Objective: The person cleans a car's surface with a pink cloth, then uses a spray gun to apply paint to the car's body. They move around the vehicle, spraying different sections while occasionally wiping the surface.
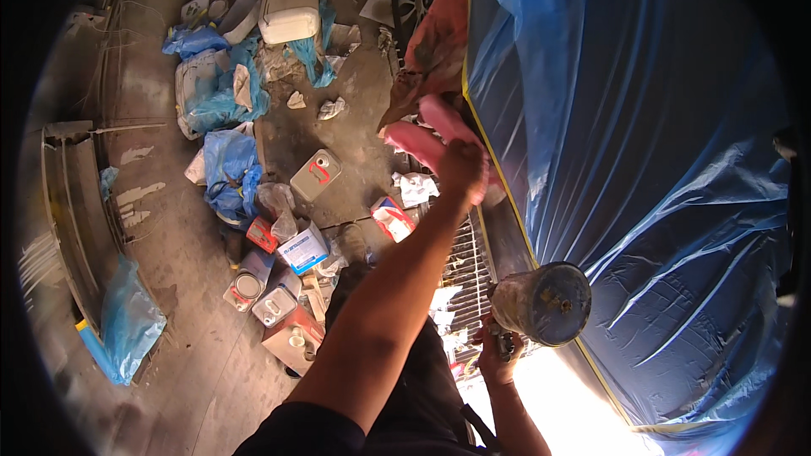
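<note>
Pink cloth (pixel 414 142) lies just past 12 o'clock from the middle of the view, bunched into 2 lobes; whether it is a plain rag or a glove I cannot tell. Its long axis runs from 10 o'clock down to 4 o'clock, and the left hand (pixel 465 167) has the 4 o'clock end. That hand is curled shut around the bunch, back uppermost, fingertips mostly hidden, with the lobes sticking out past it toward 10 and 11 o'clock.

From the right hand (pixel 498 355), the cloth lies up at 11 o'clock, well apart, so the left arm is clearly the nearer of the 2. The right hand is closed on what looks like a spray gun (pixel 508 344); how tightly its fingers wrap I cannot tell. The gun's cup (pixel 547 304) stands off at 1 to 2 o'clock from that hand, its round end turned toward 3 o'clock.

Farther out, blue film (pixel 676 110) fills the 1 to 4 o'clock side, its yellow edge (pixel 505 171) just beside the left hand. A grate (pixel 463 260) lies below, between the 2 hands. A can (pixel 311 179) rests on the floor (pixel 190 279) near 9 o'clock, and a white jug (pixel 290 10) at 11.
</note>
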The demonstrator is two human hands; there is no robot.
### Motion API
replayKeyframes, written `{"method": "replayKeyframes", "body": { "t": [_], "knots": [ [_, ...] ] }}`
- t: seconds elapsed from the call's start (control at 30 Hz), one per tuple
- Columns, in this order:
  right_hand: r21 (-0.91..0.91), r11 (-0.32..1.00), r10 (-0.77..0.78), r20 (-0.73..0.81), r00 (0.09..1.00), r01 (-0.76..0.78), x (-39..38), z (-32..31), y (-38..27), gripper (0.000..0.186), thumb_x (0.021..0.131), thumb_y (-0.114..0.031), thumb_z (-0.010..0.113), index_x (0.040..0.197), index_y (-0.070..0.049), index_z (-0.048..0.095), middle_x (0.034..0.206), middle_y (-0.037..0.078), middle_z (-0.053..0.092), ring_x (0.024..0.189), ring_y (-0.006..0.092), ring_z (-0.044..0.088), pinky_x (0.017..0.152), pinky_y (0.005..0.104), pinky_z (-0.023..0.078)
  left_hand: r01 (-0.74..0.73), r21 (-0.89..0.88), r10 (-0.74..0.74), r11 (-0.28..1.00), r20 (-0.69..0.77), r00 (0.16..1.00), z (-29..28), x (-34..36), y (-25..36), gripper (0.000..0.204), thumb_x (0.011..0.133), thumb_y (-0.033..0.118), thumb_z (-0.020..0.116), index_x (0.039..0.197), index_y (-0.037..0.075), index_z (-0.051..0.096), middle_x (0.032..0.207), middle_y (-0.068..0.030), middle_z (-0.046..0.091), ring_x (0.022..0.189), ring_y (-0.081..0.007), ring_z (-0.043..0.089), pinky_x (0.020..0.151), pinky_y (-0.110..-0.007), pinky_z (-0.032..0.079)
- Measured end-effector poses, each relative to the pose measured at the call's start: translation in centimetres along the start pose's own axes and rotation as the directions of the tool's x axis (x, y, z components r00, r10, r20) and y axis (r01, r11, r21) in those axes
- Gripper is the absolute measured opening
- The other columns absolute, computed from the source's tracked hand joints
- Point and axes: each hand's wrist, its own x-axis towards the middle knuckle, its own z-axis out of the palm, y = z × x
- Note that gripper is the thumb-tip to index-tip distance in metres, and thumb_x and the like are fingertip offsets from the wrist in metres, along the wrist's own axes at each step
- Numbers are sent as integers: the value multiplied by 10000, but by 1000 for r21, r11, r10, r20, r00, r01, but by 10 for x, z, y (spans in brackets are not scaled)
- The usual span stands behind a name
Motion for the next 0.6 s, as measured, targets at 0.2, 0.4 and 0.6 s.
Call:
{"method": "replayKeyframes", "body": {
  "t": [0.2,0.4,0.6],
  "knots": [
    [-39,999,33,-44,999,-34,-15,-15,13,177,1039,23,689,1208,-30,686,1086,78,741,770,129,707,661,301,600,99,-490,206,866,531,822,-5,-104,48,75,1051,43,475,996,75,516,736,-48,541,607,-149,535,563,-297,478],
    [-154,988,-19,57,998,28,-25,-24,27,137,1028,-1,695,1164,-8,687,1085,112,744,779,145,714,655,305,615,-171,-312,272,935,317,909,38,-30,-41,45,1107,94,525,1063,86,528,851,-63,568,612,-137,513,568,-312,469],
    [-120,993,16,96,995,-5,-25,-28,39,93,1036,-17,694,1128,-6,686,1072,108,732,777,143,709,646,300,609,88,-173,-12,981,400,917,25,3,-112,220,1050,244,585,1049,25,612,932,-244,710,908,-443,710,818,-507,544]
  ]
}}
